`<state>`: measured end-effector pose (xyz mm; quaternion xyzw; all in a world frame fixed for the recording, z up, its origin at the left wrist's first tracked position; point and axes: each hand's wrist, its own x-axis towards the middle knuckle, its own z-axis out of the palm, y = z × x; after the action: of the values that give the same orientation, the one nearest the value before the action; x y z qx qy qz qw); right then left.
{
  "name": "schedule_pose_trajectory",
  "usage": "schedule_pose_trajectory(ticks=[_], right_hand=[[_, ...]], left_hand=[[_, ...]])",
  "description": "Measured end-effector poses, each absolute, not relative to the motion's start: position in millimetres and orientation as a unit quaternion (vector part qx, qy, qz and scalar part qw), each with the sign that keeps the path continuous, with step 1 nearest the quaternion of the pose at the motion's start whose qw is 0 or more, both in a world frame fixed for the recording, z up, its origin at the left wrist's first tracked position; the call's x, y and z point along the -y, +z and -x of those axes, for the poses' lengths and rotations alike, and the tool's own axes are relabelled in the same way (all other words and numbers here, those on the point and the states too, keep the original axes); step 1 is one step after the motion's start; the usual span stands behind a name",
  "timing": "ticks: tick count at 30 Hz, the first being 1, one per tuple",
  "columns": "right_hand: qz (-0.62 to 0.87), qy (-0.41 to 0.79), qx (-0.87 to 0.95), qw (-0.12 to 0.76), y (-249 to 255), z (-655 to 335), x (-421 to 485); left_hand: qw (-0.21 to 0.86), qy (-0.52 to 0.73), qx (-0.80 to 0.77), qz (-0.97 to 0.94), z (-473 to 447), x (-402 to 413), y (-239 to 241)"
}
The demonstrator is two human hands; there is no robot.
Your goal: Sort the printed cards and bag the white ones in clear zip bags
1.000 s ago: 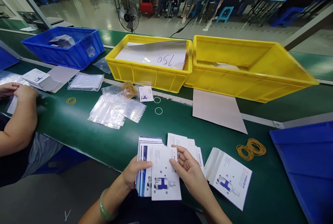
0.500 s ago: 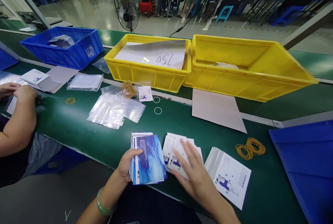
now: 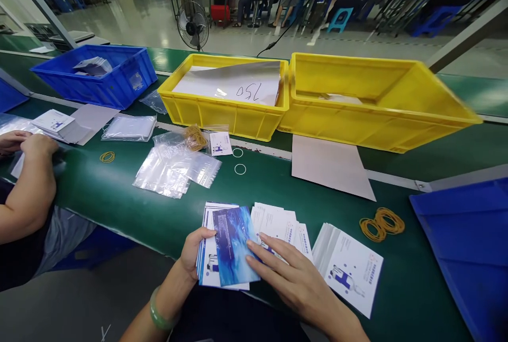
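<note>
My left hand (image 3: 194, 254) is closed round the left edge of a stack of printed cards (image 3: 206, 273), its thumb on top. A blue card (image 3: 234, 241) lies uppermost, shifted to the right so that a white card with a purple picture shows beneath. My right hand (image 3: 289, 278) lies with fingers stretched out, fingertips on the blue card's right edge; its thumb is hidden. Under and behind those fingers are spread white cards (image 3: 273, 220) on the green table. Right of them rests a fanned pile of white cards (image 3: 353, 273).
Two yellow bins (image 3: 222, 117) and a blue bin (image 3: 119, 85) line the back. Clear zip bags (image 3: 166, 167), rubber bands (image 3: 194, 138) and white rings (image 3: 240, 169) lie ahead. More rubber bands (image 3: 383, 224) and a blue tray (image 3: 464, 246) are at right. A co-worker's arm (image 3: 34, 183) reaches in from the left.
My right hand has moved left and down onto the blue card. That card has slid to the right on the stack, uncovering the white card below. My left hand keeps its hold.
</note>
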<state>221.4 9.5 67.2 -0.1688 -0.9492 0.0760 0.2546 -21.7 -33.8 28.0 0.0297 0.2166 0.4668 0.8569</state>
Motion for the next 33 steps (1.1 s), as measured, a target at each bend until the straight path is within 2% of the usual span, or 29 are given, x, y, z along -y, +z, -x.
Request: schedule_pose_trajectory(ticks=[3,7,11,13,17,20,22,25,28,30,33], right_hand=[[0.160,0.124,0.922,0.331,70,-224,-7],[0.315,0.338,0.769,0.442,79,-226,6],[0.463,0.591,0.552,0.362,69,-209,6],[0.458,0.645,0.513,0.332,59,-201,1],[0.461,0.678,0.483,0.308,54,-201,-6],[0.521,0.656,0.441,0.322,56,-217,-12],[0.565,0.601,0.468,0.319,52,-230,-17],[0.592,0.350,0.656,0.310,39,-238,-22],[0.442,0.110,0.850,0.263,31,-230,-15],[0.307,0.058,0.919,0.240,33,-222,-8],[0.187,0.041,0.942,0.275,45,-216,-1]], left_hand=[[0.850,0.480,-0.213,-0.045,21,33,26],[0.809,0.505,-0.288,-0.088,23,37,19],[0.798,0.493,-0.323,-0.127,18,39,23],[0.803,0.483,-0.319,-0.142,13,40,27],[0.811,0.473,-0.313,-0.145,9,40,30],[0.819,0.482,-0.292,-0.107,14,37,28],[0.828,0.486,-0.265,-0.084,19,33,28],[0.829,0.490,-0.261,-0.065,24,30,27],[0.806,0.497,-0.321,-0.038,24,30,25],[0.790,0.507,-0.345,-0.029,21,32,23],[0.778,0.523,-0.347,-0.025,18,32,24]])
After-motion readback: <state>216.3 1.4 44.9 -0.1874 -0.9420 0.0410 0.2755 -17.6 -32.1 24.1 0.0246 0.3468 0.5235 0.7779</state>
